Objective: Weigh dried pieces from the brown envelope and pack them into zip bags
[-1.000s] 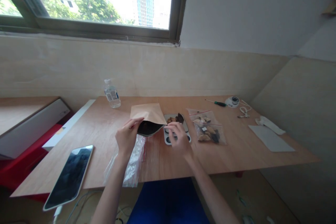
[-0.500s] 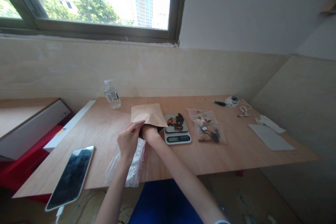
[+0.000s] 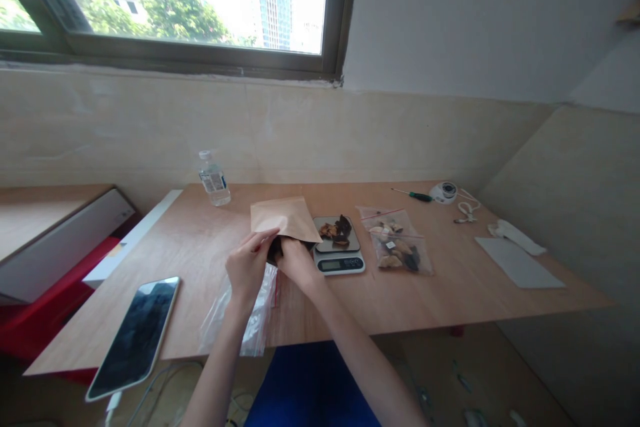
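A brown paper bag (image 3: 284, 215) lies on the table with its mouth toward me. My left hand (image 3: 249, 260) pinches the upper lip of the mouth at its left side. My right hand (image 3: 296, 259) reaches into the mouth, and its fingertips are hidden inside. Right beside the bag stands a kitchen scale (image 3: 341, 264) with dark brown dried pieces (image 3: 335, 231) on its plate. Below my left hand lie clear zip bags (image 3: 257, 323) with red seal lines, partly covered by my wrist.
Right of the scale are zip bags (image 3: 400, 253) holding dried pieces. A water bottle (image 3: 215, 180) stands at the back left, a phone (image 3: 135, 337) at the front left. Toward the right lie a green-handled screwdriver (image 3: 419, 197), a small white camera (image 3: 444, 192) and a white sheet (image 3: 520, 263).
My right hand has drawn back a little out of the paper bag, so more of it shows. My left hand keeps its pinch on the bag.
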`<state>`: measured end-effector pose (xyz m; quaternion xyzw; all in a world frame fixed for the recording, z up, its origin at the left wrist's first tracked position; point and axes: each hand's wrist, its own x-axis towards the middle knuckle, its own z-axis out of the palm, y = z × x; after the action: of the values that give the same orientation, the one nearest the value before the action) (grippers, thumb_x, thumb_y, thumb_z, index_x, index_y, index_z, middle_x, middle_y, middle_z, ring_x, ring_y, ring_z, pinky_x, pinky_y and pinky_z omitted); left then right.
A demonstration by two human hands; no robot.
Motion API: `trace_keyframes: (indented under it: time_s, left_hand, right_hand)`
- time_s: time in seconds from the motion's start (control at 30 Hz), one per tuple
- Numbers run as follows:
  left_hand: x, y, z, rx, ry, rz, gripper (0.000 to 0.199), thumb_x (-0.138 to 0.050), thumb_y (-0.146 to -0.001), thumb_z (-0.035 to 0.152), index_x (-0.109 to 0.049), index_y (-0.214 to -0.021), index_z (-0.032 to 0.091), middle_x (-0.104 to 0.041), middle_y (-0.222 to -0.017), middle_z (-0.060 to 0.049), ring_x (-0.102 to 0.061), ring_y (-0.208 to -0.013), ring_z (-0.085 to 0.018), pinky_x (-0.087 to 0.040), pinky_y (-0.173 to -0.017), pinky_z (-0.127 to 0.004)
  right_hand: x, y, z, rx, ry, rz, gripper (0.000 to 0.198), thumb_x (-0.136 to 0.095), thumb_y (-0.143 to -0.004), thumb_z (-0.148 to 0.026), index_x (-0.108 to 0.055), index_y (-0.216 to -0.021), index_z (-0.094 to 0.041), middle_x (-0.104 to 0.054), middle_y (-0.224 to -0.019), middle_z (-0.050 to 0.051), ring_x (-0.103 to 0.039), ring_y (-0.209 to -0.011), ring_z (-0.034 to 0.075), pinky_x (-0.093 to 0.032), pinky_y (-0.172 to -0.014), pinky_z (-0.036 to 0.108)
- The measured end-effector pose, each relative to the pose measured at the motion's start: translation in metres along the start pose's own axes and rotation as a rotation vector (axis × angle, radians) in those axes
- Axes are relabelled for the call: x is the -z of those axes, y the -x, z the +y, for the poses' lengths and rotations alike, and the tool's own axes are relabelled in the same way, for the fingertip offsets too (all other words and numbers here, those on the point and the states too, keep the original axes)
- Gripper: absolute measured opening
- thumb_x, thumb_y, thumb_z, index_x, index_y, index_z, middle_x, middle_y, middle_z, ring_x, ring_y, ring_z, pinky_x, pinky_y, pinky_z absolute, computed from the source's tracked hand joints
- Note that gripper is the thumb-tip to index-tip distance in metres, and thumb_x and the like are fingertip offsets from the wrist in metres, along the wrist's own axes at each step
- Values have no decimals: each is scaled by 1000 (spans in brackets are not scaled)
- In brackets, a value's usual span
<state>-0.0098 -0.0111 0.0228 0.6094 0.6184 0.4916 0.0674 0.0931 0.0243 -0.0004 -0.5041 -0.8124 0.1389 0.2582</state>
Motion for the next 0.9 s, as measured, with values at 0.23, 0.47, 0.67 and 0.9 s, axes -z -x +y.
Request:
trace_keyframes:
  time_s: [0.23,0.47,0.67,0.9]
  left_hand:
    - [0,-2,-2,-33,10,-5,20,-53,-85,33,-72,-93,31,-73,-90,4,-65,-72,-12,-43,-61,-19]
    - [3,-8,-5,-11,-31,12,20,-54,-84,37,-71,-93,32,-73,-87,5,-65,-70,-12,-42,-60,-20]
    - [7,-12,-10,39,-63,73,19,-56,-83,38,-72,-92,33,-73,-83,4,-66,-70,-13,-42,-60,-21]
    - [7,-13,-8,41,-62,53,19,-56,-83,39,-72,-91,33,-73,-84,5,-66,-70,-13,-41,-58,-21]
  right_hand:
    - [25,26,-1,83,-223,96,41,-39,-80,3,-56,-112,-16,-63,-111,10,-57,-109,20,-46,-92,33]
    - [39,67,7,230,-450,497,19,-49,-88,-13,-61,-101,-22,-67,-99,3,-61,-98,15,-49,-89,30]
    - [30,81,57,17,-353,740,16,-49,-88,-18,-63,-96,-20,-68,-94,7,-63,-93,19,-50,-86,36]
    - [10,62,104,1,-125,529,27,-41,-89,-15,-67,-95,-19,-66,-103,10,-60,-102,19,-48,-92,37]
